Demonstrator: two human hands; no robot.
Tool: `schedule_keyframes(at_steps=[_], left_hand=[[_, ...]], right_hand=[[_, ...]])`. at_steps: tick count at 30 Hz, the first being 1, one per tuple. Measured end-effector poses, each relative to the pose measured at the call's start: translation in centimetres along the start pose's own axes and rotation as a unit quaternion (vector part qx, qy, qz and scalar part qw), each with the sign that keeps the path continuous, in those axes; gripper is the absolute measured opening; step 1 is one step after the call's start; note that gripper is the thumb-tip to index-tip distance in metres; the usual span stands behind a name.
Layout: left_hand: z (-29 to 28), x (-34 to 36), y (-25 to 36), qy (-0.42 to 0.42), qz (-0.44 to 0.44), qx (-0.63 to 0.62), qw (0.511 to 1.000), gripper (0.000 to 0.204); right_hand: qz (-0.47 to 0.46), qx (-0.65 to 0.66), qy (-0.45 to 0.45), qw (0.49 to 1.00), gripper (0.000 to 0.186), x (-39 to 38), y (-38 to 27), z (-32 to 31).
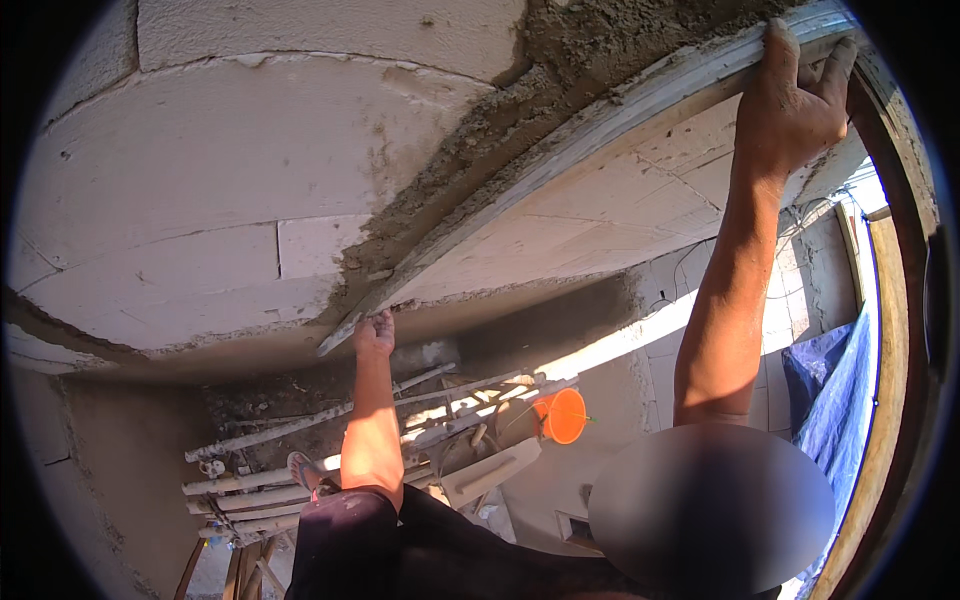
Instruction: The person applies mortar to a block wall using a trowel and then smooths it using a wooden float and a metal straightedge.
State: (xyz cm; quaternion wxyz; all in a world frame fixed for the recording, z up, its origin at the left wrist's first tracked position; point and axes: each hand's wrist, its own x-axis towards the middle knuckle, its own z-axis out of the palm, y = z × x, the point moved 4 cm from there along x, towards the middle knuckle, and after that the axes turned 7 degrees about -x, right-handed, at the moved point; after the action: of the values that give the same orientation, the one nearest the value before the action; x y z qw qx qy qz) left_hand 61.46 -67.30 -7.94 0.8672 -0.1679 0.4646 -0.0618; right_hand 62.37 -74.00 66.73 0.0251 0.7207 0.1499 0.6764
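Note:
A long, pale straightedge (640,108) lies slantwise along the wall, its upper end at the right and its lower end at the left. My right hand (795,110) grips it near the upper end, thumb and fingers around its edge. Lower down, my left hand (375,333) is closed on it close to the other end. Beside the straightedge runs a rough band of wet grey-brown mortar (480,160). This band lies on a wall of large pale blocks (230,150).
Below are scaffold poles (250,482), with a sandalled foot (302,470) on them. An orange bucket (562,416) and a pale board (490,475) are beside them. At the right hangs a blue tarp (845,400) next to a curved-looking wooden post (885,400).

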Motion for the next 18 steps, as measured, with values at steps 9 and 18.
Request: schedule_keyframes(at_steps=[9,18], left_hand=[[0.4,4.4,1.9,0.030,-0.055,-0.012,0.998,0.029],[-0.8,2.6,-4.4,0.069,-0.064,-0.030,0.995,0.025]], right_hand=[[-0.044,0.047,0.043,0.997,0.071,2.0,-6.1,1.2],[-0.045,0.047,0.088,0.994,0.070,0.9,0.0,0.3]])
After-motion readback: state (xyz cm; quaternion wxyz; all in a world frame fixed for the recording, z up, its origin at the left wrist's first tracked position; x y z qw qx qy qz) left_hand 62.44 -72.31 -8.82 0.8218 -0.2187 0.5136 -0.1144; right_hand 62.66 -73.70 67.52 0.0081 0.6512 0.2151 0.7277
